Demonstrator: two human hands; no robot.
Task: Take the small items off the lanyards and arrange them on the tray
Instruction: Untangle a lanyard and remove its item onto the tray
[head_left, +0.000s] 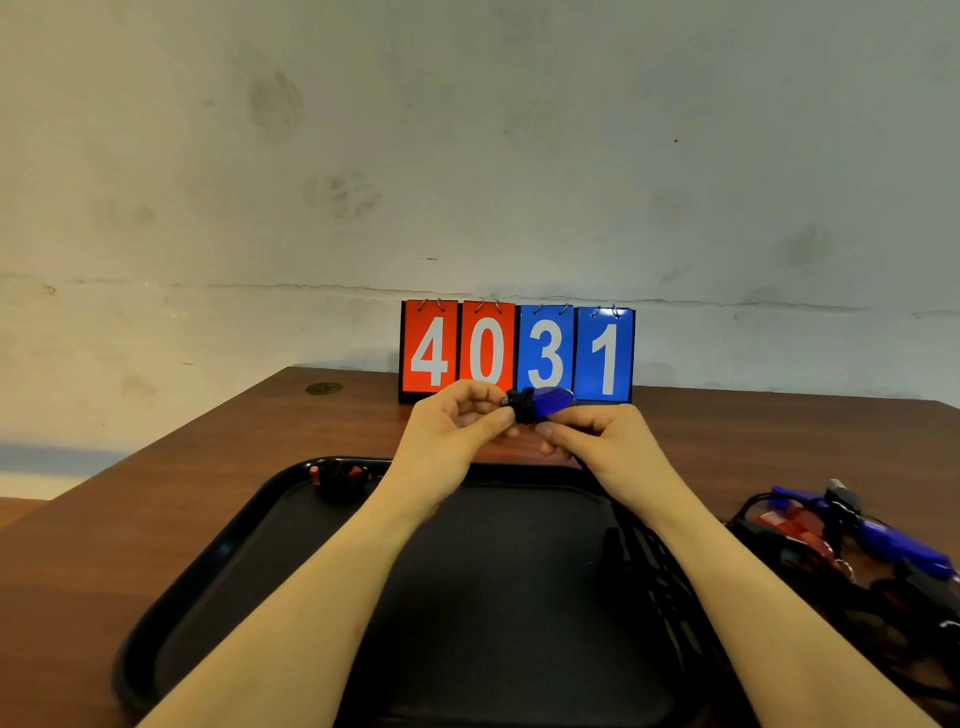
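Because the blue tag (551, 401) looks small, light and made of stiff plastic, it is probably best taken by its flat faces while the black clip (521, 405) is worked loose. Both hands are holding it up above the far edge of the tray (208, 561). The left hand (457, 431) is pinching the clip between thumb and curled fingers; the right hand (597, 436) is pinching the tag end. More lanyards (852, 540) are lying in a tangle on the worktop (156, 467) to the right, and one red-tagged piece (340, 478) is sitting in the tray's far left corner.
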